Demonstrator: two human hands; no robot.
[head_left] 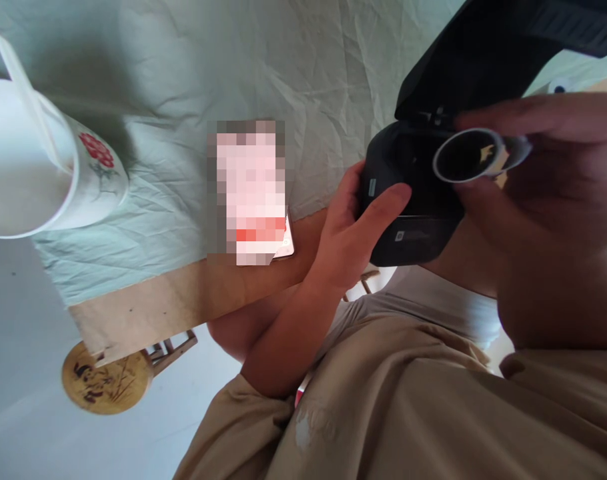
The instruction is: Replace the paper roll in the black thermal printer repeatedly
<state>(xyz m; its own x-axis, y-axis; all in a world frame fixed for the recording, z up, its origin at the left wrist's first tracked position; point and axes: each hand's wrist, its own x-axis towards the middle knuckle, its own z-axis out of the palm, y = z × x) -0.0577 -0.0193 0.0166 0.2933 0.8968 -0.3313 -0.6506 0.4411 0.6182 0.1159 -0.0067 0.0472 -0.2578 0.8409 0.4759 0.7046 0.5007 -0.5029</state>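
Observation:
My left hand (pixel 356 230) grips the lower left side of a black box-shaped device (pixel 408 200), thumb laid across its front. The device's black lid (pixel 478 60) stands raised above the body. My right hand (pixel 543 180) holds a small roll with a dark hollow core and pale printed wrap (pixel 476 155) at the opening of the device, fingers above and below it. Both hands are in front of my chest, just off the table's near edge.
A white cup with a red flower print and a white spoon (pixel 43 160) stands at the left on a pale green cloth (pixel 233 67). A blurred pink phone (pixel 248 193) lies near the wooden table edge (pixel 148 307). A round wooden stool (pixel 106 380) sits below.

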